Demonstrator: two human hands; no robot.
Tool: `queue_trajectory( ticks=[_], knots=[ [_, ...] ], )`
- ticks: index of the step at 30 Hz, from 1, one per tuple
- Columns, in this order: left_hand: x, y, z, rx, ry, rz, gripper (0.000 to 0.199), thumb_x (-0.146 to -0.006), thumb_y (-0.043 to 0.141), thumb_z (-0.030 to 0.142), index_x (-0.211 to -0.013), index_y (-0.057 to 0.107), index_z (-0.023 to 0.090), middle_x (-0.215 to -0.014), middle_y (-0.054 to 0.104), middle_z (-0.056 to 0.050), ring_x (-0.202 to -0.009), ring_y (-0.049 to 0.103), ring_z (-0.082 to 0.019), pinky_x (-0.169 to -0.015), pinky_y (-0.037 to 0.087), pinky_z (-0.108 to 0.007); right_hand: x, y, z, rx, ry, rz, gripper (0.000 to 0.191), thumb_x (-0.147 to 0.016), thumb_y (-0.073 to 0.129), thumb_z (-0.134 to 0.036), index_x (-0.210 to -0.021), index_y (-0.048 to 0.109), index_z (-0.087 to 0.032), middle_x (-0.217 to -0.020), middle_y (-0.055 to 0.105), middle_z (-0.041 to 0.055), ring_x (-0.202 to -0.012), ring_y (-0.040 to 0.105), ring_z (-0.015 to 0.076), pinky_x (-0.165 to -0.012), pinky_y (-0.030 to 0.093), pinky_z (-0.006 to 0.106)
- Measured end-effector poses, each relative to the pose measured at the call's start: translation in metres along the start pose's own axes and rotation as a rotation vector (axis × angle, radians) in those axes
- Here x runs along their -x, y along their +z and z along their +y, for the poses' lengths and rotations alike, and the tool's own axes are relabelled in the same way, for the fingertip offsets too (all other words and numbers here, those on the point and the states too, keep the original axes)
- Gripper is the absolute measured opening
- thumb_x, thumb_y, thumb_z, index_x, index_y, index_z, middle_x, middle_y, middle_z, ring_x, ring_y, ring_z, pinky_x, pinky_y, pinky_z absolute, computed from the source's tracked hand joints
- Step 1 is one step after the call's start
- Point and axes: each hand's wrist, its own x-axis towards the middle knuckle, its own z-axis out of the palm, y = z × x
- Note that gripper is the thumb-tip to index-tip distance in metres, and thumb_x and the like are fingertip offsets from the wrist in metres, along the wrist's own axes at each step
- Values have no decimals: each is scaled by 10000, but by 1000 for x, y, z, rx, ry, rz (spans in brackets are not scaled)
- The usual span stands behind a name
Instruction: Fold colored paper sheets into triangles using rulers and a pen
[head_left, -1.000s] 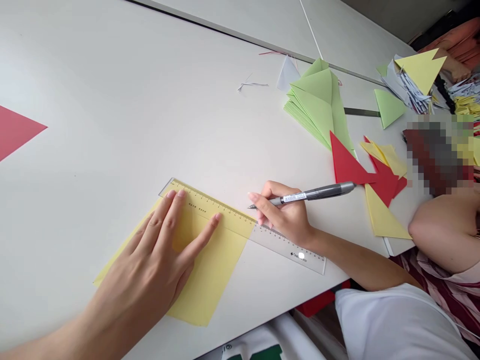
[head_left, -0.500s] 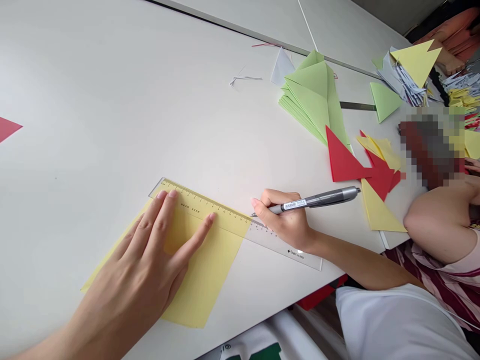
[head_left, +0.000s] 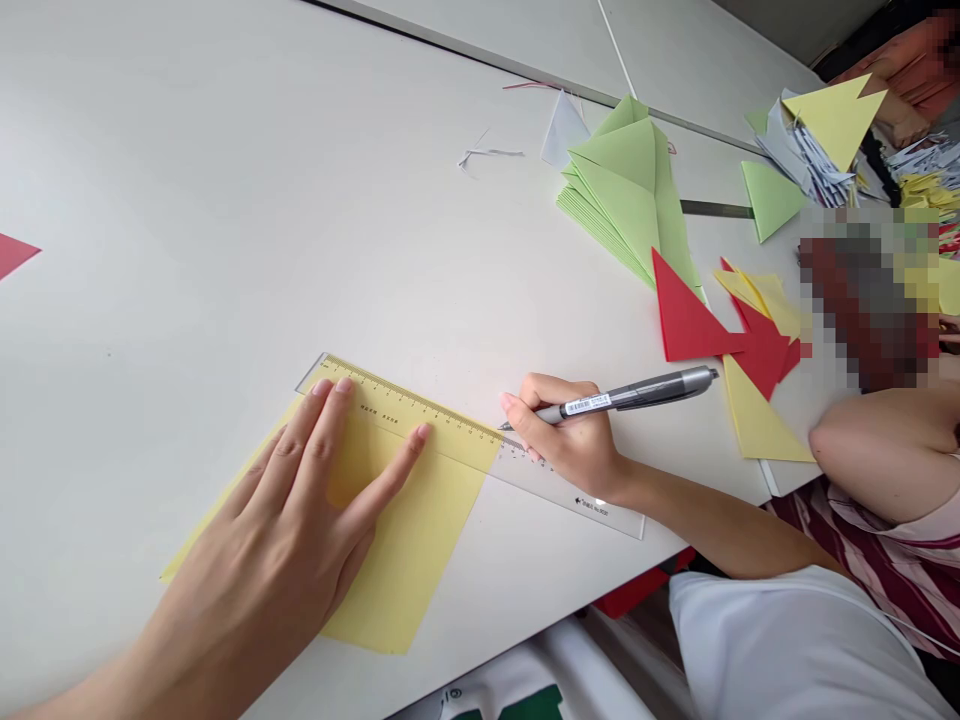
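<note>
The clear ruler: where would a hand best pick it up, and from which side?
Probably the ruler's bare end, farthest from the left hand, pinched at its near corner, coming from the table's near edge. The ruler lies flat, but that end sticks out past the yellow paper, while the left hand holds down the other end.

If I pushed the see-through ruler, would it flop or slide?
The ruler would probably stay stiff, looking straight and plastic. It may slide, lying flat partly on paper, but perhaps not easily while the left hand rests on it.

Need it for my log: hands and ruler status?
Left fingers on ruler, over yellow sheet. Right fingers gripping pen, tip by ruler's edge. Green stack lies apart.
</note>
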Motion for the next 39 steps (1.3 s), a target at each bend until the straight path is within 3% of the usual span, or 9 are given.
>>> queue_trajectory(
  ticks=[5, 9, 12, 14, 16, 22, 30, 39],
  knots=[
    [1, -1, 0, 19, 1, -17, 597, -939, 361, 136, -1511, 266, 277, -1588, 100, -172, -1361, 288, -495, -984, 424, -693, -2, -3, -1, -71, 24, 3, 389, -838, 528, -501, -559, 395, -264, -437, 459, 15, -351, 468, 144, -366, 329, 321],
    [1, -3, 0, 24, -17, -29, 595, -952, 361, 140, -1515, 245, 295, -1596, 75, -155, -1371, 276, -482, -1000, 426, -675, 6, -14, -8, 112, -173, -8, 223, -914, 420, -434, -875, 632, -381, -568, 643, 31, -485, 639, 194, -427, 465, 322],
    [2, -3, 0, -13, -17, -36, 624, -940, 407, 120, -1516, 240, 294, -1593, 73, -170, -1378, 277, -463, -1025, 423, -648, 21, -22, -11, 403, -401, -59, 125, -921, 525, -329, -964, 642, -333, -847, 757, 57, -852, 731, 242, -741, 587, 335],
    [2, -2, 1, -13, -30, -32, 609, -951, 401, 162, -1518, 232, 306, -1594, 84, -163, -1387, 266, -446, -1039, 412, -641, 32, -23, -7, 529, -447, -122, 74, -878, 641, -299, -938, 612, -266, -1132, 718, 93, -1182, 610, 281, -998, 518, 413],
    [1, -1, 2, 16, -50, -16, 563, -969, 360, 248, -1516, 242, 316, -1595, 106, -145, -1395, 251, -437, -1038, 406, -642, 42, -22, -1, 595, -418, -168, 153, -859, 678, -298, -936, 566, -229, -1301, 622, 121, -1343, 447, 293, -1102, 415, 503],
    [-2, 1, 3, 55, -80, -32, 507, -983, 316, 305, -1490, 312, 316, -1601, 125, -84, -1415, 224, -405, -1069, 388, -626, 50, -20, 11, 635, -384, -153, 123, -893, 628, -238, -922, 509, -225, -1366, 567, 131, -1386, 389, 248, -1129, 378, 488],
    [1, -3, 2, 55, -84, -57, 481, -991, 337, 218, -1464, 370, 298, -1603, 90, -106, -1403, 240, -425, -1072, 386, -643, 48, -21, 10, 659, -407, -158, 104, -896, 622, -213, -930, 524, -205, -1351, 580, 138, -1383, 394, 249, -1138, 371, 459],
    [0, 2, 2, 67, -85, -40, 491, -987, 320, 300, -1477, 352, 308, -1604, 102, -94, -1411, 240, -414, -1095, 337, -628, 47, -22, 10, 652, -404, -157, 102, -905, 617, -220, -928, 518, -211, -1345, 590, 125, -1384, 397, 246, -1123, 383, 473]
  ],
)
